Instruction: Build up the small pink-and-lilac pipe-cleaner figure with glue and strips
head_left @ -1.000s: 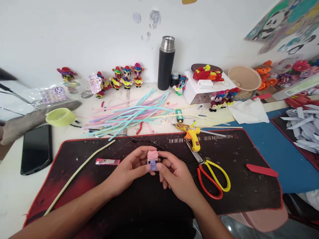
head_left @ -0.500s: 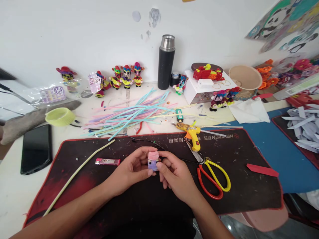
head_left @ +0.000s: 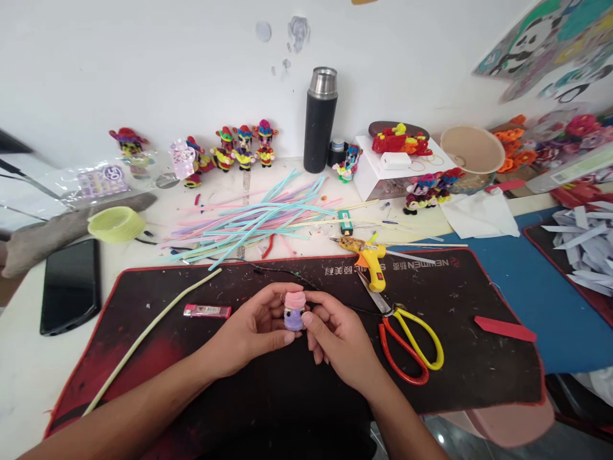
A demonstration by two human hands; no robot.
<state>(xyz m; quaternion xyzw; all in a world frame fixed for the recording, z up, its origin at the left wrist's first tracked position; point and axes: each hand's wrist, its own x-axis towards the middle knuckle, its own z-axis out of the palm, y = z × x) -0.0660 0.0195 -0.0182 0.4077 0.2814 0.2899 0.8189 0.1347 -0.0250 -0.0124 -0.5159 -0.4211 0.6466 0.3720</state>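
Note:
A small fuzzy figure (head_left: 294, 311), pink on top and purple below with dark dots on its front, is held upright over the dark mat (head_left: 460, 364). My left hand (head_left: 265, 322) grips it from the left, its thumb at the lower edge. On the right side, my right hand (head_left: 332, 326) pinches the same figure with thumb and index finger. A pink lighter (head_left: 207, 311) lies left of my hands, and a pale yellow fuzzy stem (head_left: 152, 332) beyond it. Scissors (head_left: 407, 338) with red and yellow handles rest to the right.
A yellow glue gun (head_left: 371, 259) lies at the mat's back edge. Behind the mat are pastel stems (head_left: 253, 217), a black bottle (head_left: 320, 121) and several small dolls. At left are a phone (head_left: 69, 287) and a yellow roll (head_left: 115, 225).
My left thumb has shifted very slightly on the figure. Otherwise both hands hold it in nearly the same place.

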